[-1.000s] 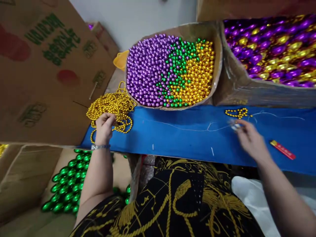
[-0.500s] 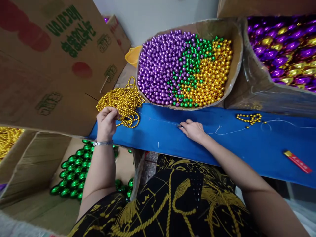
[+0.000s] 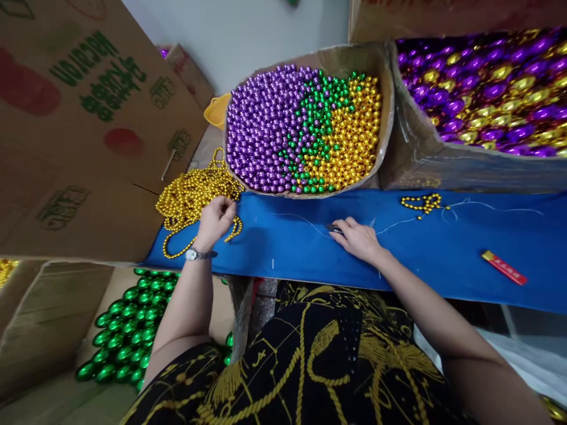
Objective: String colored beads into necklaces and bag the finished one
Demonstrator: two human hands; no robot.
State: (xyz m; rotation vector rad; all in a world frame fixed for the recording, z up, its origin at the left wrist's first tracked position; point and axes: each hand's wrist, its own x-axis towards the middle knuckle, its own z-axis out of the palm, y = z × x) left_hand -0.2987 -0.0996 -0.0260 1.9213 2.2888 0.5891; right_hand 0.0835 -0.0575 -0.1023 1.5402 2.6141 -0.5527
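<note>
the left hand [image 3: 217, 223] sits at the right edge of a heap of gold bead strands [image 3: 190, 192], its fingers curled in and the thumb pressed against the forefinger; whether a bead, a strand or thread is caught between them i cannot tell. one loop of the heap droops onto the blue cloth [image 3: 301, 260] to the left of the wrist, which wears a silvery watch [image 3: 197, 254]. the right hand [image 3: 359, 239] rests low over the cloth, knuckles up, thumb and fingers closed together around a small dark metal tool [image 3: 334, 228] whose tip points left; it may be a pair of snips, but it is too small to be sure. a fine white thread [image 3: 305, 219] lies on the cloth between the two hands, reaching the tool, and more of it shows past the right hand, leading to a short gold strand [image 3: 420, 204] bunched near the foot of the larger box [image 3: 411, 165], with a loose tail beyond. nearer the front edge, well apart from the right hand, lies a red and yellow object [image 3: 505, 267]. behind the hands stands a carton [image 3: 387, 94] full of round purple, green and gold beads, and beside it the larger box holds shiny purple and gold oval beads [image 3: 491, 94].
</note>
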